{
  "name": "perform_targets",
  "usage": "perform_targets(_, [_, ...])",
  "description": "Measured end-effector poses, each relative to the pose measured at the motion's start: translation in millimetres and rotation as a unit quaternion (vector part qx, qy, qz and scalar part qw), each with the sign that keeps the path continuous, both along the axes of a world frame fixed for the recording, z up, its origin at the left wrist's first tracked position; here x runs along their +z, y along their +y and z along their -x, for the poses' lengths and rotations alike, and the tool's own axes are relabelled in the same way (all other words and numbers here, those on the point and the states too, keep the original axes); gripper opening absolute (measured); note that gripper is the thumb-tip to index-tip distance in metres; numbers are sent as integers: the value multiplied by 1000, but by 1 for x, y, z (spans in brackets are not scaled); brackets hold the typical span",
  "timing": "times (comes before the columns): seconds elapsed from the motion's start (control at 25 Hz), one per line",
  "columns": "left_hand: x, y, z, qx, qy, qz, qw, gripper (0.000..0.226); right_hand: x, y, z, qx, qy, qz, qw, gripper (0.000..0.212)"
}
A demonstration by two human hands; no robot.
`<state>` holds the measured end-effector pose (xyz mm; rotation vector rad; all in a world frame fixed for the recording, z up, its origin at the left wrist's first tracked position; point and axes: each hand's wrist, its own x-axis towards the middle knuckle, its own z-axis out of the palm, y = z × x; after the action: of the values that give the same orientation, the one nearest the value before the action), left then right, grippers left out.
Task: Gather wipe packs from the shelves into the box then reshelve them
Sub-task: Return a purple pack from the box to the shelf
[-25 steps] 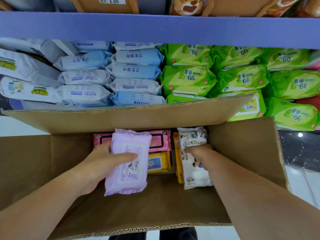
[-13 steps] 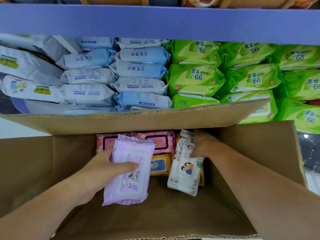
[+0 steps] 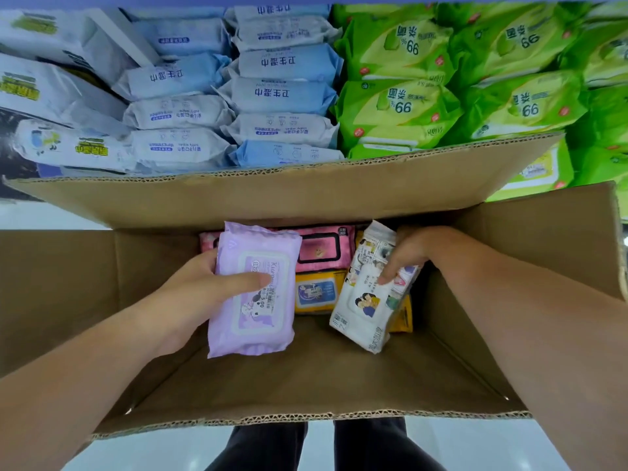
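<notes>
Left side of the box (image 3: 306, 379) first: the left hand (image 3: 200, 290) has its grip closed around a purple wipe pack (image 3: 251, 321), thumb laid across the lid face. The pack sits face up and seems to hang clear of the box floor, a hold that, by my reading, suits lifting it straight out toward the shelf. Against the far wall of the box a pink pack (image 3: 321, 249) lies face up, with a yellow pack (image 3: 316, 292) just in front of it, both low in the box and likely next in line. Further right inside the box, a white cartoon-print pack (image 3: 363, 300) is tilted, its top end up by the far wall. The right hand (image 3: 407, 253) grips it near that upper end, fingers curled over the front, and that high hold looks meant to draw it up off what lies beneath. Beyond the far flap of the box, the shelf carries blue-and-white packs (image 3: 282, 93) on the left and green packs (image 3: 401, 100) on the right, stacked tight. Now the blind spots: the left fingers are hidden behind the purple pack, which also covers the pink pack's left end. Another yellow pack (image 3: 402, 316) peeks from under the white one, and whether more lies below I cannot tell. No free shelf slot for these packs shows beyond the box.
</notes>
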<state>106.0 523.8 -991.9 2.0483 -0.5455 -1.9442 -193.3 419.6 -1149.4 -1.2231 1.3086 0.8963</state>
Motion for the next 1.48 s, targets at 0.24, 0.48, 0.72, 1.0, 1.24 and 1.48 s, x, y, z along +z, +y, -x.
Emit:
perform_targets(0.24, [7,3,13,14,5,7,1000,29,31,24,9,-156,5,53,986,76])
perform_targets(0.48, [58,10,24,32,7,8,999,32,108,92,21,-294,9,209,933,92])
perform_targets(0.72, [177,7,19,35,29,71,996,37,281,111,45,-441,-103,270,850,84])
perform_targets(1.0, [378,-10,1,102,31,215,971,33,531,125,40,-633,-309,246,666,58])
perform_targets(1.24, [556,-45,-10,130,96,390,906,41,714,112,32,-655,-442,308,530,73])
perform_targets(1.48, [733,-99,19,97,134,532,830,29,881,44,45,-544,-530,443,476,105])
